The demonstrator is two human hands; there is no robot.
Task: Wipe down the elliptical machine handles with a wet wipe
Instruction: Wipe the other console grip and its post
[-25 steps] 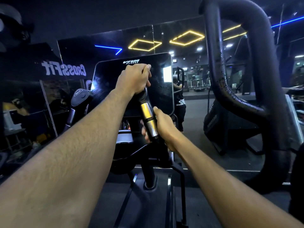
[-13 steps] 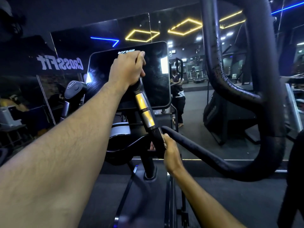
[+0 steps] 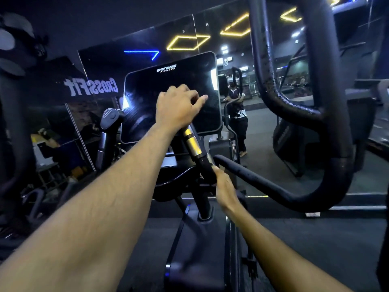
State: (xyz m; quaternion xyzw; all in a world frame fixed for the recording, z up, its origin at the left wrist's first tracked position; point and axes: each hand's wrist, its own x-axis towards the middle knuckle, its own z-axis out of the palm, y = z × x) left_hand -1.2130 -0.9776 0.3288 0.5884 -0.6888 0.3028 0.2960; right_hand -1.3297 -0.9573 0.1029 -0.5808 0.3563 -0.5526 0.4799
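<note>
Left hand (image 3: 177, 106) sits on the top of the inner stationary handle (image 3: 194, 147), in front of the dark console screen (image 3: 151, 95). Its fingers curl over the handle's tip while the index finger points out to the right, so we judge that it grips the tip to steady the bar. To the left of it stands the other stationary handle (image 3: 109, 127), with a rounded grey cap, and nobody touches it.

Below the left hand the handle shows two shiny metal sensor bands (image 3: 192, 142), and then a black stem that goes down to the base. Our right hand (image 3: 224, 186) is clenched around this lower stem, just where the curved side bar (image 3: 252, 180) branches off. We cannot see the wet wipe; if it is there, it is hidden inside the right fist.

We think the handle is stiff and fixed, so it will take firm pressure without moving. The metal bands look smooth and could be slippery when wet, so the holding is better at the tip, as now. The wipe itself should be soft, light and easy to bunch, so we would wrap it fully around the bar.

Further right, the large moving arm handle (image 3: 271, 93) has a glossy, bumpy black surface.
</note>
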